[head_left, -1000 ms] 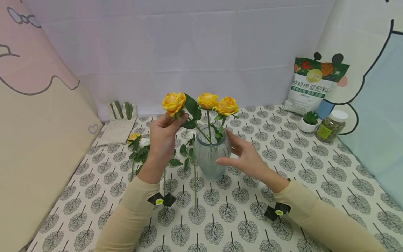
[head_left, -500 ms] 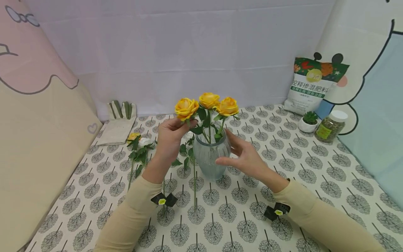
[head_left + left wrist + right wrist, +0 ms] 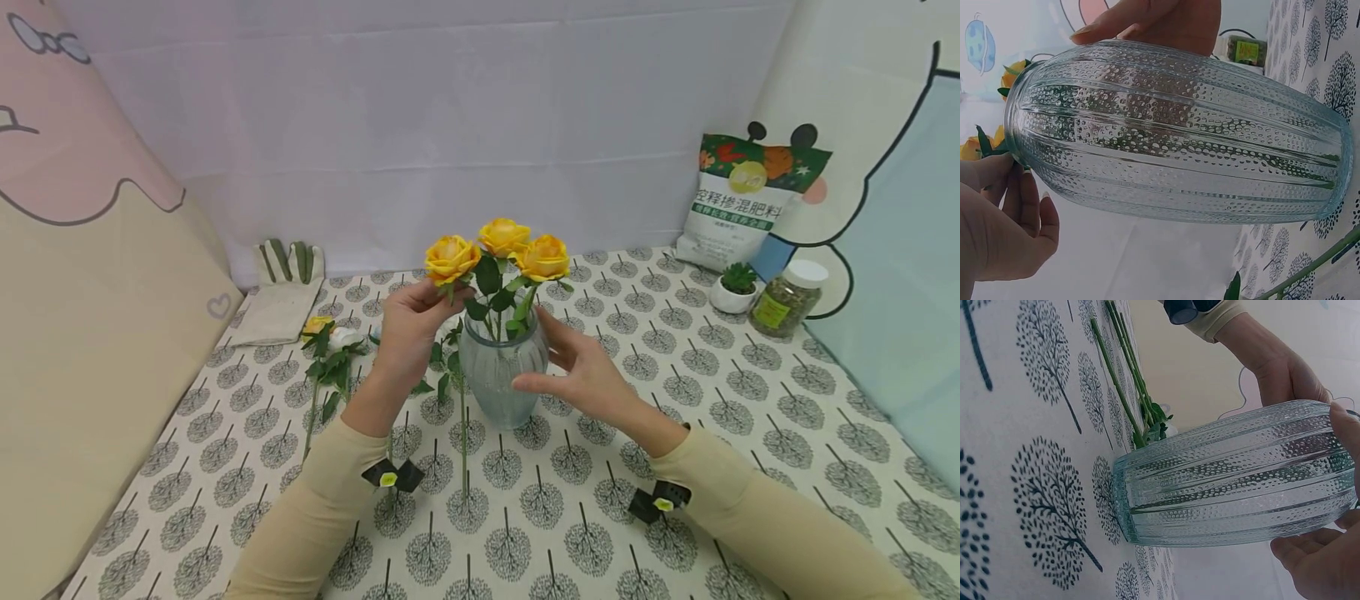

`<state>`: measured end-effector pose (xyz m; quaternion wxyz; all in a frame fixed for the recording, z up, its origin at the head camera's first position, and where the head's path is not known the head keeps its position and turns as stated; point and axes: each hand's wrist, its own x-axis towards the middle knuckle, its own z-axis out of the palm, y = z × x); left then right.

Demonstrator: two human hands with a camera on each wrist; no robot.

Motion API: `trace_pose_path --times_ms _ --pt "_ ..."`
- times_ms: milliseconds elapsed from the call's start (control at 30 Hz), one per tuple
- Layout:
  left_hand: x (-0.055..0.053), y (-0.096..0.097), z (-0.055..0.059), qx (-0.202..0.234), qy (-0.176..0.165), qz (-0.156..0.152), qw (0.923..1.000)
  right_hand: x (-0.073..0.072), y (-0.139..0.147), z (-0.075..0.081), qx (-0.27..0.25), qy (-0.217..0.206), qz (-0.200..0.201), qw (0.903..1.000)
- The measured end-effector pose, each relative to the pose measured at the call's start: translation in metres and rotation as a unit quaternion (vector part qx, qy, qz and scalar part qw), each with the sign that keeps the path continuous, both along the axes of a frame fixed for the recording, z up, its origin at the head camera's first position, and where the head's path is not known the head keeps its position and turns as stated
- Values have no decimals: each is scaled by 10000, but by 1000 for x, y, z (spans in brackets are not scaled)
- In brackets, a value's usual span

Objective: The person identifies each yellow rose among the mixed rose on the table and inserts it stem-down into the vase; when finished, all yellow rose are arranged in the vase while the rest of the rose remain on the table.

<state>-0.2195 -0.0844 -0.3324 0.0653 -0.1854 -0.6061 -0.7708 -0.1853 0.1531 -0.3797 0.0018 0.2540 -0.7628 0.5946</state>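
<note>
Three yellow roses stand in a ribbed, clear bluish glass vase [image 3: 501,379], upright on the cloth. My left hand [image 3: 411,329] pinches the left yellow rose [image 3: 452,259] just under its bloom, beside the vase rim. That stem runs down inside the glass. Behind and to its right are the middle yellow rose [image 3: 503,237] and the right yellow rose [image 3: 543,257]. My right hand [image 3: 588,371] holds the vase from the right, thumb in front and fingers behind. The left wrist view shows my left fingers [image 3: 1029,206] close to the rim of the vase [image 3: 1179,137].
Left of the vase, a yellow rose [image 3: 318,325], white flowers [image 3: 345,338] and green stems lie on the tree-print cloth [image 3: 585,533]. Gloves [image 3: 281,300] lie at back left. At back right stand a fertilizer bag [image 3: 738,200], a small potted succulent [image 3: 737,289] and a white-lidded jar [image 3: 790,298].
My left hand has moved right and slightly down with the left rose, bringing its bloom closer to the other two and its stem more upright. The right hand and vase have stayed put.
</note>
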Motion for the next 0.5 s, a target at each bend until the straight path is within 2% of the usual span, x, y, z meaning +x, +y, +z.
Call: trace_pose_path --times_ms 267,500 --pt "-3 1 -3 -204 -26 -11 9998 1 0 1 -74 15 53 10000" --pt "-1 2 -3 -140 -154 23 9998 2 -1 2 -133 25 54 9999"
